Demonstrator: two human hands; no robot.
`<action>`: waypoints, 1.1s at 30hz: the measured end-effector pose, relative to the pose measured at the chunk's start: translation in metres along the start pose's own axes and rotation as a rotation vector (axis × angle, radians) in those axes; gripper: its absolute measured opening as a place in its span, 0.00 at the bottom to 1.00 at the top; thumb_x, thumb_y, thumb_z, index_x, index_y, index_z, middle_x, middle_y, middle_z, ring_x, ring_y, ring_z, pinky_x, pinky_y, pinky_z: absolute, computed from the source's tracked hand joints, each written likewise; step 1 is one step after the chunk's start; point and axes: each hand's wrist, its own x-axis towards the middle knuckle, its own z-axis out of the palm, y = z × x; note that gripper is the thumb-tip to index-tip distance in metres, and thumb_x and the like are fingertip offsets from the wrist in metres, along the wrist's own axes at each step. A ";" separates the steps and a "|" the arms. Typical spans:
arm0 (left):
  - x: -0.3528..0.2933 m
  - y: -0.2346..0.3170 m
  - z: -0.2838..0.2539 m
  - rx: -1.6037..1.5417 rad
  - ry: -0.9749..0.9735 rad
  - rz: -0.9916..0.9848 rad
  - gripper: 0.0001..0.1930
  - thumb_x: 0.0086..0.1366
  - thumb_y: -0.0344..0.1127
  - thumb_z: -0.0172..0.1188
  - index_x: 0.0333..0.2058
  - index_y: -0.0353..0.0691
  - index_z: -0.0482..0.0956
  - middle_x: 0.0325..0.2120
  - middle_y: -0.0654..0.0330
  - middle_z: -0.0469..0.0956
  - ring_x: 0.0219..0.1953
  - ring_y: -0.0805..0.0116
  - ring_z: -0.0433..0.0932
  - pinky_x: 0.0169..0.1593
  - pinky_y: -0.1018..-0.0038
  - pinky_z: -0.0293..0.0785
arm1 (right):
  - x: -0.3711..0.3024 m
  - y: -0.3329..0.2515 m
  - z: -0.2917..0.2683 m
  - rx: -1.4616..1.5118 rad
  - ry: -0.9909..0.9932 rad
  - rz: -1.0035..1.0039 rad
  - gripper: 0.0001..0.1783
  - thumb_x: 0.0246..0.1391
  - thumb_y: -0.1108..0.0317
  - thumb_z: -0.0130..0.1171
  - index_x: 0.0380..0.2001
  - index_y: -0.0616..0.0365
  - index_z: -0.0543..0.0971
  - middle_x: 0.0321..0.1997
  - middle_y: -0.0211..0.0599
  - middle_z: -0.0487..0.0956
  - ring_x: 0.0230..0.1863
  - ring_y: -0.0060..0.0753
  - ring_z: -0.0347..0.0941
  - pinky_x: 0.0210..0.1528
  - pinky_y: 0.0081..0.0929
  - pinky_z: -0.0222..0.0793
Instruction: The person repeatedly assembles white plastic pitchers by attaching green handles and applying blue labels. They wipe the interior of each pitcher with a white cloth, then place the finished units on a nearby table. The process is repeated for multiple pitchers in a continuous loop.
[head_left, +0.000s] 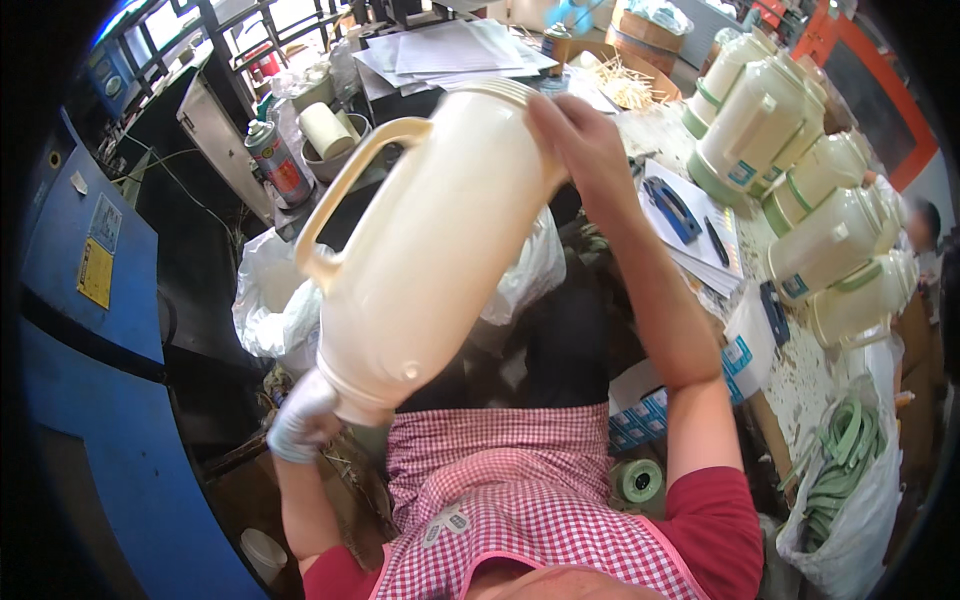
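A cream plastic thermos jug shell [430, 240] with a loop handle [365, 170] is held up, tilted, before my lap. Its wide threaded end points up and away; the narrower end points down toward the lower left. My right hand [580, 140] grips the rim of the wide end from the right, thumb and fingers round the edge. At the narrow end my left hand [303, 418], in a pale glove or wrap and a little blurred, grips the shell. Its fingers are partly hidden behind the shell.
Several cream thermos jugs with green bands [750, 125] stand on the worn bench at right. Nearer lie a blue stapler [673, 209], a black pen [716, 241] and papers. A bag of green strips [848, 440] hangs lower right. Left are a spray can [277, 163] and blue cabinet [90, 240].
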 end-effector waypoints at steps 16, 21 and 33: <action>0.081 0.065 0.065 -0.237 0.121 0.280 0.37 0.75 0.59 0.54 0.67 0.32 0.65 0.56 0.41 0.78 0.50 0.47 0.85 0.57 0.49 0.83 | -0.107 -0.131 -0.134 -0.640 0.614 -0.938 0.30 0.65 0.52 0.56 0.58 0.69 0.77 0.59 0.52 0.79 0.60 0.50 0.76 0.64 0.43 0.73; 0.216 0.129 0.174 -0.423 -0.254 0.391 0.27 0.75 0.57 0.55 0.60 0.42 0.72 0.53 0.54 0.79 0.52 0.58 0.81 0.60 0.61 0.78 | -0.094 -0.112 -0.127 -0.525 0.234 -0.206 0.23 0.68 0.60 0.51 0.55 0.68 0.79 0.54 0.42 0.80 0.55 0.35 0.76 0.62 0.31 0.69; 0.387 0.197 0.155 -0.207 -0.168 0.651 0.24 0.76 0.56 0.53 0.57 0.43 0.72 0.51 0.55 0.78 0.49 0.59 0.79 0.52 0.63 0.80 | 0.090 0.140 0.011 -0.798 -0.280 0.106 0.47 0.50 0.46 0.67 0.73 0.47 0.67 0.50 0.52 0.86 0.54 0.54 0.83 0.58 0.44 0.77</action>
